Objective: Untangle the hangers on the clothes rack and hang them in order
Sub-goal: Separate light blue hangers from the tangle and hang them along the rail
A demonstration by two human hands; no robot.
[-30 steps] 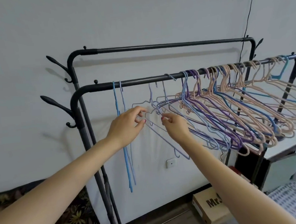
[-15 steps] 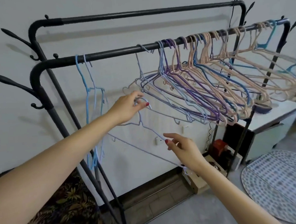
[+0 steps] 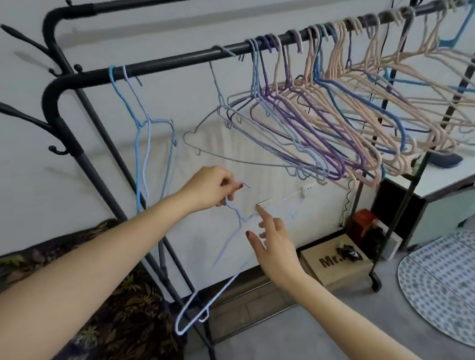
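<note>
You are early in the job. Your left hand (image 3: 207, 187) pinches the neck of one pale lilac hanger (image 3: 210, 298), which hangs free below the front rail (image 3: 173, 63) with its shoulder end low, near the rack's leg. Your right hand (image 3: 275, 245) has its fingers spread and holds nothing, just beside that hanger's wire.

Two light blue hangers (image 3: 138, 124) hang apart at the left end of the rail, which I judge to be the sorted ones. The tangled bunch (image 3: 338, 123) of grey, purple, blue and peach hangers crowds the right half, their shoulders crossed and overlapping, so most of the work is left.

The hangers are thin coated wire with small notches and hooked ends, shapes likely to snag on each other. The rack is a dark metal tube, matte, with curved corners and side pegs (image 3: 18, 114).
</note>
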